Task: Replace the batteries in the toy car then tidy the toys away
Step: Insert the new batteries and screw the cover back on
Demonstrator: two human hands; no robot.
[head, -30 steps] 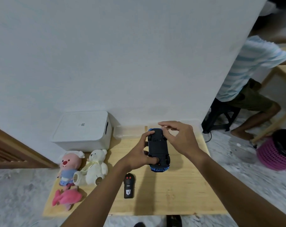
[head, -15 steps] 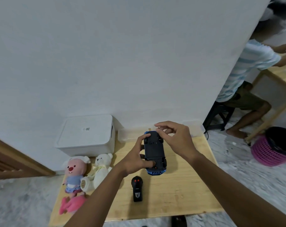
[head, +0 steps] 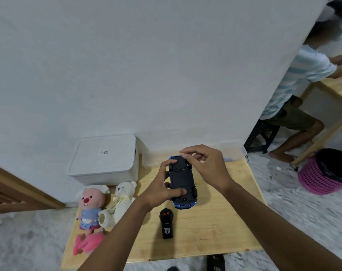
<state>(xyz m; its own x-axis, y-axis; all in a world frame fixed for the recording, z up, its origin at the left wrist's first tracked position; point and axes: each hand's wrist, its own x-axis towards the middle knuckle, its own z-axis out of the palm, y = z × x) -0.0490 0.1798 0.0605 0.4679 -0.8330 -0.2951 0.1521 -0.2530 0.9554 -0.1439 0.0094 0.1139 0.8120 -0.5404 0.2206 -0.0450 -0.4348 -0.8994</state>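
Box: white, lid on, at the table's back left corner; we cannot see inside.
Tub: clear, along the table's back edge; its contents are unclear to us.
Arms: we see both stretched forward over the table's middle.
Left hand: grips the car from the side, thumb across its underside.
Right hand: fingers curled, thumb and forefinger tips meeting at the car's far end; whether they pinch anything we cannot tell.
Car: upside down, held above the table's middle.
Remote: flat on the table, near its front edge.
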